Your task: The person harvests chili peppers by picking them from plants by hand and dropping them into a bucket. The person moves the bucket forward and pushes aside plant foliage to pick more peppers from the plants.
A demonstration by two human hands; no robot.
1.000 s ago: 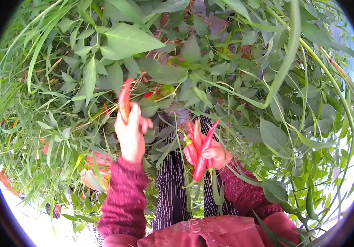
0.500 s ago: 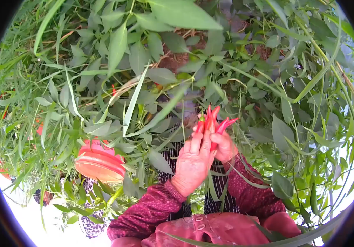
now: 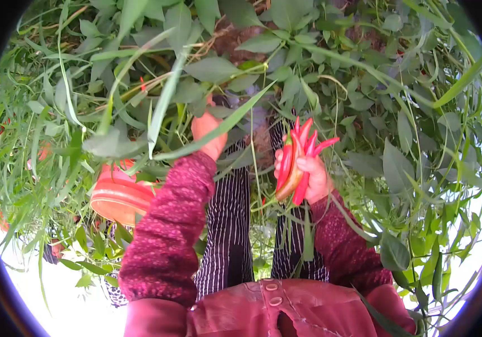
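Note:
A bunch of several red chili peppers (image 3: 292,163) is clasped in my right hand (image 3: 318,177), its fingers wrapped round them, tips pointing mostly up. One pepper in the bunch is partly orange-brown. My left hand (image 3: 210,135) reaches in among the pepper plant's leaves (image 3: 213,69); a long blade of grass crosses in front of it and its fingers are mostly hidden. Just beyond it, a small red pepper (image 3: 143,84) shows between the leaves.
A red bucket (image 3: 118,199) stands tilted among the plants at left, below my left forearm. Dense foliage and long grass blades surround both arms. My striped trousers (image 3: 227,236) show below. Spotted cloth (image 3: 116,295) appears at lower left.
My hands, together around the peppers before, have come apart. The left has moved left and up into the leaves; the right keeps the bunch and has shifted slightly right.

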